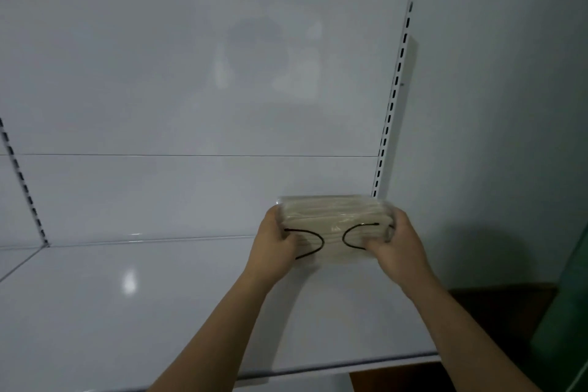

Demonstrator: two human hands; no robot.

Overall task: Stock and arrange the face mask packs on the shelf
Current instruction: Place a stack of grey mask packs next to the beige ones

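Note:
A clear-wrapped pack of beige face masks (334, 223) with black ear loops is at the back right of the white shelf (143, 312), close to the rear panel. My left hand (273, 242) grips its left end and my right hand (397, 242) grips its right end. Whether the pack rests on the shelf surface or hovers just above it is unclear. No other mask pack is visible on the shelf.
A slotted upright (393, 99) rises at the shelf's right rear corner and another (24, 184) stands at the left. A plain wall lies to the right, with a green object (566, 312) and dark floor area below it.

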